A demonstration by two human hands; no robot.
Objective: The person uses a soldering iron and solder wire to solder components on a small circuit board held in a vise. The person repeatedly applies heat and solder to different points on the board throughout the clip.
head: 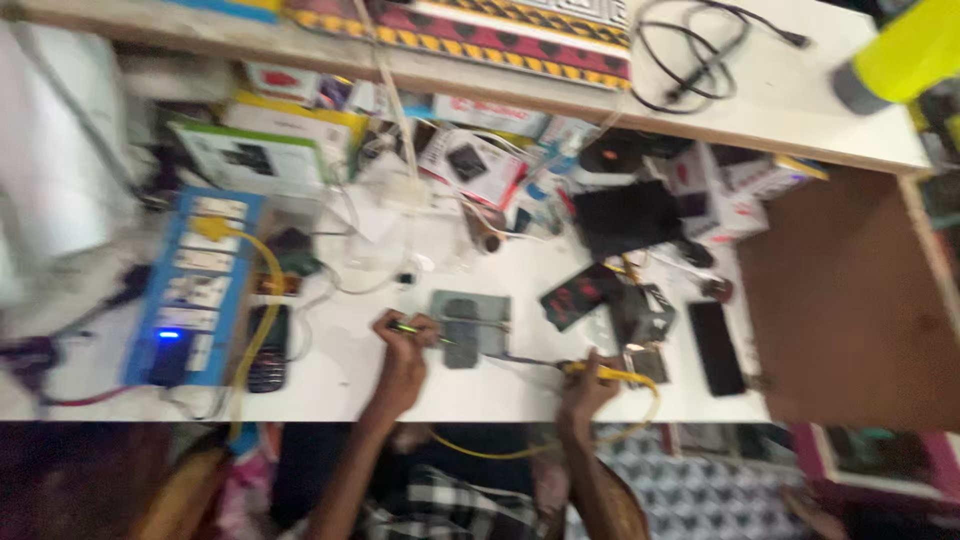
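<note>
Head view blurring: left hand (405, 340) closing on thin green-tipped tool (418, 329), tip touching grey phone (470, 325) lying just right of it on white table (340, 380). Right hand (588, 385) gripping yellow-corded soldering iron (560, 365), tip pointing at phone's lower edge.

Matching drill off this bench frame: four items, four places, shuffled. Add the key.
1. soldering iron
2. grey device
3. blue power strip
4. black cable coil

A. on the raised shelf at the back
B. at the table's left side, blue light lit
C. in the right hand
D. between the two hands, beside the left hand

Pairs: 1-C, 2-D, 3-B, 4-A
</note>
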